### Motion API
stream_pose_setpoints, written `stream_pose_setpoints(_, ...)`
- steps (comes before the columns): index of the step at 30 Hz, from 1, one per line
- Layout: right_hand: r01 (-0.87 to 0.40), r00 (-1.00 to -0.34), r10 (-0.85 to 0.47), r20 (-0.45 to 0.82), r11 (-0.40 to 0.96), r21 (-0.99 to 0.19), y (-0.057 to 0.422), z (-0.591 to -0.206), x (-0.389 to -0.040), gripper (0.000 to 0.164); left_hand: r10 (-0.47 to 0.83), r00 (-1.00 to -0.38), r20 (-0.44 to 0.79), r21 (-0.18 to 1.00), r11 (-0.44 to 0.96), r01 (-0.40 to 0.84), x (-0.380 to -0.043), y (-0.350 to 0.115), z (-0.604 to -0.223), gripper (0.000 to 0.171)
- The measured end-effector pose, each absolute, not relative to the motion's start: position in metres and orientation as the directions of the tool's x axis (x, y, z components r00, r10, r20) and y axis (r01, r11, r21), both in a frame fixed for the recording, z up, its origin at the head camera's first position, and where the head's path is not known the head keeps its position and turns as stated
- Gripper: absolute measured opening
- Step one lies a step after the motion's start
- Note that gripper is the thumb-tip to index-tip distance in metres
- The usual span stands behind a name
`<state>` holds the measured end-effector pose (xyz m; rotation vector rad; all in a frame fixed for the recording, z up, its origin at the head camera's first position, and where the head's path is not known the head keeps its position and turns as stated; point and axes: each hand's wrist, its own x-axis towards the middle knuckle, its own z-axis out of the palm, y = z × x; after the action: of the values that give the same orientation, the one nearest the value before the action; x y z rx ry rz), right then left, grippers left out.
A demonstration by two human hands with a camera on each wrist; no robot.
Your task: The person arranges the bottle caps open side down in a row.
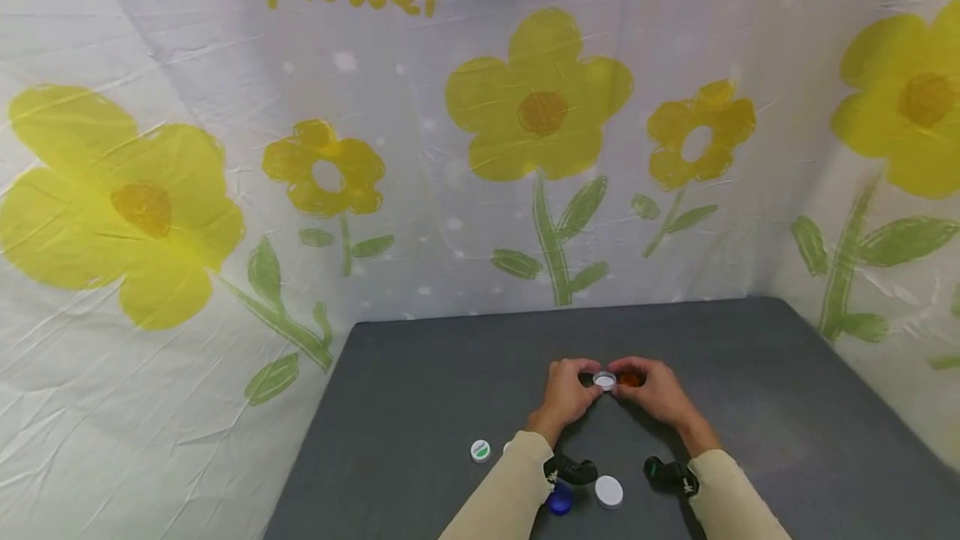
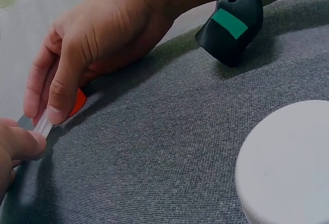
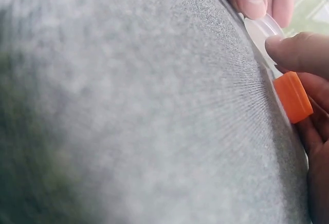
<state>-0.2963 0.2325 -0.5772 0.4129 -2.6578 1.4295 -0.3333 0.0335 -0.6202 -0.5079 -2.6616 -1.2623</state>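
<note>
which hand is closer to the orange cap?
Right. The right hand has the orange cap under its fingers, touching it. The left hand sits across the clear white cap, pinching that instead.

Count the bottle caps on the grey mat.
5, perhaps more hidden by the arms: a clear cap and an orange cap between both hands, a green-white cap left, a blue cap and a white cap near the wrists.
</note>
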Motion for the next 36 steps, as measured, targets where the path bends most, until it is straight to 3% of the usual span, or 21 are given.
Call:
stream_pose_setpoints(7, -0.263, -0.964, -0.172, 0.203, 0.488, -0.833, 0.233, -0.577, -0.299, 0.026, 0.233, -0.937, 0.261, 0.768, 0.538, 0.348, -0.326, 0.031, -0.606, 0.031)
stream_pose_setpoints(15, -0.252, -0.967, -0.148, 0.208, 0.433, -0.865, 0.229, -0.566, -0.295, 0.029, 0.24, -0.936, 0.258, 0.773, 0.529, 0.349, -0.306, 0.025, -0.562, 0.032)
stream_pose_setpoints(25, -0.264, -0.961, -0.055, 0.272, 0.479, -0.837, 0.222, -0.536, -0.268, 0.031, 0.226, -0.927, 0.299, 0.818, 0.44, 0.37, -0.29, 0.021, -0.533, 0.033)
stream_pose_setpoints(33, -0.276, -0.96, -0.069, 0.27, 0.354, -0.893, 0.211, -0.507, -0.237, 0.036, 0.269, -0.901, 0.34, 0.83, 0.364, 0.422, -0.271, 0.004, -0.501, 0.033)
stream_pose_setpoints(36, -0.295, -0.953, -0.045, 0.299, 0.364, -0.884, 0.204, -0.499, -0.228, 0.035, 0.289, -0.892, 0.349, 0.822, 0.362, 0.439, -0.262, -0.003, -0.491, 0.033)
